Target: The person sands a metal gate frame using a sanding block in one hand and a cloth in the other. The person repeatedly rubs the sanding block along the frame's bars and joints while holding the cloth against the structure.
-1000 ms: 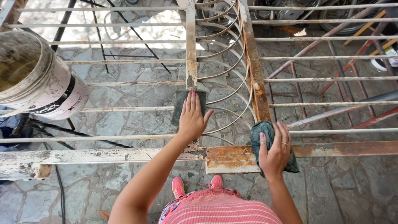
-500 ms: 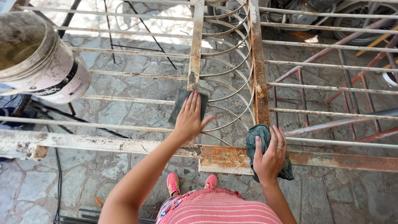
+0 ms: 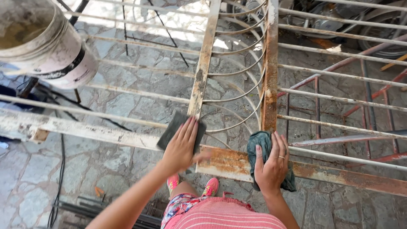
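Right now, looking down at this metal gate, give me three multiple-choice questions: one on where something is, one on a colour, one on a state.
1. Where does the bucket stand?
A. upper left
B. lower right
C. centre

2. What colour is the cloth under the right hand?
A. bright yellow
B. dark teal
C. white

3. How does the left hand lie on the dark sanding pad?
A. clenched in a fist
B. lifted clear of it
C. flat, fingers stretched out

Answers: 1 A, it sits on the gate's bars at upper left. 2 B, the cloth shows dark blue-green beside the rusty frame. 3 C, the palm presses flat on the pad.
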